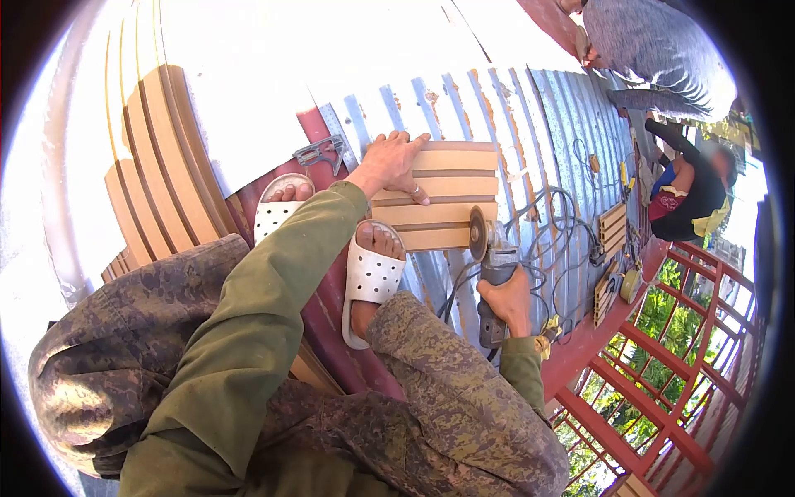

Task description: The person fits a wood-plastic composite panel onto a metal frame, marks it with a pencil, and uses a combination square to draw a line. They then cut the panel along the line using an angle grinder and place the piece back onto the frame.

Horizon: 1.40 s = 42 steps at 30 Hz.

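Note:
My left hand (392, 168) grips the left end of a short tan slatted panel (451, 186), thumb on its face and fingers over its far corner. The panel lies on corrugated metal sheeting (530, 116). In my right hand (507, 300) is an angle grinder (498, 267), fingers wrapped round its body. Its cutting disc (479, 234) stands upright right at the panel's near right corner. A grey frame-shaped tool (321, 152) lies just left of my left hand. My feet, in white dotted sandals (374, 273), are close to the panel.
Long slatted panels (161, 166) lie at left. Tangled cables (553, 219) run over the sheeting, near short panel pieces (612, 228). Two other people, one crouching (694, 186) and one bending (654, 50), are at the right. Red metal railing (654, 356) borders the lower right.

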Each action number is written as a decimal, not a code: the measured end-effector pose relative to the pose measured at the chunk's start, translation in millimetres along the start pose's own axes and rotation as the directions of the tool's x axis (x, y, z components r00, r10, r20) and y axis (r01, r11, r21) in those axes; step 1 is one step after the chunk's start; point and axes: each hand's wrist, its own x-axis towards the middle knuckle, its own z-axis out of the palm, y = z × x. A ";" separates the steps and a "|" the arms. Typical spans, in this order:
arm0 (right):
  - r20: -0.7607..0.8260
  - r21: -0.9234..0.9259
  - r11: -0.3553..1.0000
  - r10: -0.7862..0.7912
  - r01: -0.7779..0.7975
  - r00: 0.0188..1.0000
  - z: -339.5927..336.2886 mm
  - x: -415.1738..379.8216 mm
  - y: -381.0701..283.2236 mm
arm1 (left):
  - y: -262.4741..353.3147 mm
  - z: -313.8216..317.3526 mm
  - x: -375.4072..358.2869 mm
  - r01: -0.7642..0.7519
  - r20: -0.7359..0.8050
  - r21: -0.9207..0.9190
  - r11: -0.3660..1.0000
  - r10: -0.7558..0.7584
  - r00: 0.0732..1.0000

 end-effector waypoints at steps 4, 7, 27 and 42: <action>-0.022 -0.003 1.000 -0.021 0.021 1.000 0.6 1.2 -1.3 | -0.4 0.2 0.3 0.000 0.004 0.006 1.000 0.000 1.000; -0.025 0.009 1.000 -0.014 0.014 1.000 -1.6 1.0 -10.3 | -0.6 0.4 1.0 -0.002 0.006 0.001 1.000 0.002 1.000; -0.046 -0.030 0.999 -0.039 0.038 0.998 -3.5 10.6 -20.0 | -2.7 4.9 1.6 -0.009 -0.017 0.004 1.000 0.009 1.000; -0.028 0.000 0.998 -0.056 0.057 0.998 -4.3 19.0 -18.9 | -0.4 2.7 0.8 -0.013 -0.018 0.003 1.000 0.013 1.000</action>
